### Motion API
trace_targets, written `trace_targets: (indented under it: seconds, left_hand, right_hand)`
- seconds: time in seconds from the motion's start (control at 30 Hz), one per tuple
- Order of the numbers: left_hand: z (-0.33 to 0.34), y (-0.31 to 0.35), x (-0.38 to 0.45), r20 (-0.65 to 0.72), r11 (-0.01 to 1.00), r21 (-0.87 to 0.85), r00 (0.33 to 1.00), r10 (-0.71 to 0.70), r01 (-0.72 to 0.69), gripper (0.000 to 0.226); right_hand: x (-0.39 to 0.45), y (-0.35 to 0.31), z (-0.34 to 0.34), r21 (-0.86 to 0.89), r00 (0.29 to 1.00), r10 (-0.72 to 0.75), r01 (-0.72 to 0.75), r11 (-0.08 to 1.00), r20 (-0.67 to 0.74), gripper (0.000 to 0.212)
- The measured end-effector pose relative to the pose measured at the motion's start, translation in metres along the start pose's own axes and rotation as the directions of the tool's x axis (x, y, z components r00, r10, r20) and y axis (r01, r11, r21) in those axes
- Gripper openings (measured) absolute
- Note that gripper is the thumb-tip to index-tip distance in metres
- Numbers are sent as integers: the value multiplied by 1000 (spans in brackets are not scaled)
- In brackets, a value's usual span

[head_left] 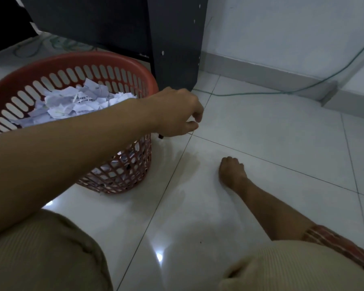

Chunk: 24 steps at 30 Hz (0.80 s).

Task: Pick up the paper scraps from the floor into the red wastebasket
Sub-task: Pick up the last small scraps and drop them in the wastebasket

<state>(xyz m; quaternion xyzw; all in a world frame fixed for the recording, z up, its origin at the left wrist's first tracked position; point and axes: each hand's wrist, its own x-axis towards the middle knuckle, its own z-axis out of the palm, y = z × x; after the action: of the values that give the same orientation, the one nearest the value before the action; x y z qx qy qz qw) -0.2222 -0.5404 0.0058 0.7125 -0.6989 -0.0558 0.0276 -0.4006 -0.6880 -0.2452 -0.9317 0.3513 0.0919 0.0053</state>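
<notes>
The red wastebasket [149, 80] stands on the floor at the left, its slotted wall and mesh base showing torn white paper scraps [78, 101] heaped inside. My left hand [177, 114] reaches across in front of the basket and hovers just right of its rim, above the floor by the desk leg. Its fingers are curled, with thumb and forefinger close together. Whether a small scrap sits between them is too unclear to tell. My right hand is out of view. No loose scraps show on the white tiles around me.
A dark desk panel [177, 49] stands right behind the basket. A green cable [261, 93] runs over the floor from its foot to the wall at the right. My bare foot [229, 171] rests on the white tiles [282, 133], and my knees in beige shorts fill the bottom corners.
</notes>
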Motion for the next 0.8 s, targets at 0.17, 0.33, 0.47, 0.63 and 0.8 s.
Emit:
trace_targets:
  seconds: [0.17,0.33,0.47,0.63,0.8]
  left_hand:
    - [-11,-7,-9,-88,1000,-11,996,16,-17,26]
    - [-21,-31,-27,-138,998,-24,988,-66,63,24]
    - [-33,-50,-49,-219,988,-76,964,-149,136,18]
    - [-34,-73,-84,-231,971,-119,945,-230,208,18]
    - [-32,-91,-108,-187,945,-102,927,-325,310,21]
  right_hand:
    - [3,9,-30,547,991,83,-13,837,-103,18]
    - [6,-24,-112,708,954,89,147,691,-285,19]
    - [6,-56,-175,742,926,20,290,605,-378,20]
    - [-1,-103,-230,731,873,-90,454,509,-479,16]
    - [-5,-150,-258,612,782,-255,610,504,-569,15]
